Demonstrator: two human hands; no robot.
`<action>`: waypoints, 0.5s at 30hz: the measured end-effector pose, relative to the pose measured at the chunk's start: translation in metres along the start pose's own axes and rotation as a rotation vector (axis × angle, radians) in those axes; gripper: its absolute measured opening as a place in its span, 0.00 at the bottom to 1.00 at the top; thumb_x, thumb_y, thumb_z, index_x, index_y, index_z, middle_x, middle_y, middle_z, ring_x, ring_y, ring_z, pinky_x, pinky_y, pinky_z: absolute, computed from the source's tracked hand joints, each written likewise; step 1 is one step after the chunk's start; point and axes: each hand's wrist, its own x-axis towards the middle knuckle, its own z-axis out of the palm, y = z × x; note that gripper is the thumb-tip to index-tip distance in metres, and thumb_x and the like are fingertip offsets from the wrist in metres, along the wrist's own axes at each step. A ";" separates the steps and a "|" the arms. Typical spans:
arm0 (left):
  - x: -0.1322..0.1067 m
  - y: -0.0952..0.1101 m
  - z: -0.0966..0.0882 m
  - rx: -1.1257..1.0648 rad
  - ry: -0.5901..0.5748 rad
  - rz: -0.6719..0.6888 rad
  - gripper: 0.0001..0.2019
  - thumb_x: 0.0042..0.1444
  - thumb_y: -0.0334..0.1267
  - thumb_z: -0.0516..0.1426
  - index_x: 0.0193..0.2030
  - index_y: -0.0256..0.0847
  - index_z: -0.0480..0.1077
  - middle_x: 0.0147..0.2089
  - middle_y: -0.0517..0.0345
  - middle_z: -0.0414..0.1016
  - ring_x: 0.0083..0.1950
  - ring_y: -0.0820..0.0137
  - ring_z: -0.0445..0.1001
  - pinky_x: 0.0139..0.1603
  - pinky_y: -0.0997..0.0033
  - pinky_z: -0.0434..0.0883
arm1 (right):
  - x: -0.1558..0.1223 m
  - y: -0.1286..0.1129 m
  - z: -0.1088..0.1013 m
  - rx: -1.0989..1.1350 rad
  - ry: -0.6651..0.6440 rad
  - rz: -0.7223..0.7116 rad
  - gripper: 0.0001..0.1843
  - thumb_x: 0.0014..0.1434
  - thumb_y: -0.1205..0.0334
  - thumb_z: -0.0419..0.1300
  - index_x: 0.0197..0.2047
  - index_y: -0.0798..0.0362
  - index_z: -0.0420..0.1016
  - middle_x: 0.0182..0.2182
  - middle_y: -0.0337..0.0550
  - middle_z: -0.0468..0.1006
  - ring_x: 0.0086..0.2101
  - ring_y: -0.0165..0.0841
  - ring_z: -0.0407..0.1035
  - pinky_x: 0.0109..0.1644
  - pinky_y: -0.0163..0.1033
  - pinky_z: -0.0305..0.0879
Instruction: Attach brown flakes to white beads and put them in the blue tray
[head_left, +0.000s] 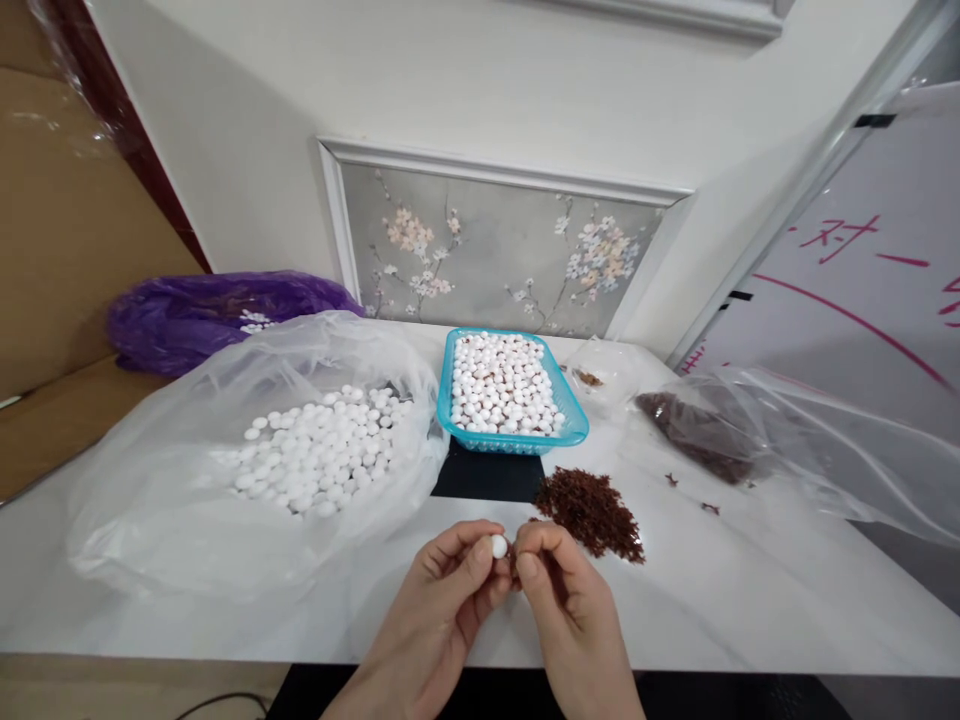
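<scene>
Near the front edge of the worktop [750, 600], a single white ball [499, 546] is being gripped by the left hand [442, 600], and a small brown piece [515, 570] is being pinched by the right hand [574, 600]; the two items are being held side by side, and whether they are touching cannot be told. At twelve o'clock from the hands, a blue basket [517, 443] is being occupied nearly to its rim by white balls, with brown bits being glimpsed among them; a large share of the work is therefore being judged as done, though whether every ball is being fitted with a bit cannot be made out. At ten o'clock, many plain balls [315, 470] are being contained in a translucent bag [150, 520], and these are being taken as the portion left. At two o'clock, a brown heap [592, 510] is being kept in loose form, and farther along that direction more brown material [697, 440] is being enclosed in clear plastic [817, 440]. The pair in the hands is being judged as unfinished.
</scene>
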 end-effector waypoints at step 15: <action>-0.001 -0.002 0.002 0.058 -0.029 0.079 0.04 0.49 0.30 0.62 0.34 0.37 0.76 0.35 0.59 0.75 0.37 0.76 0.73 0.45 0.78 0.71 | 0.005 -0.003 -0.013 -0.256 -0.007 -0.079 0.04 0.58 0.62 0.58 0.34 0.51 0.74 0.29 0.40 0.75 0.30 0.31 0.69 0.35 0.32 0.66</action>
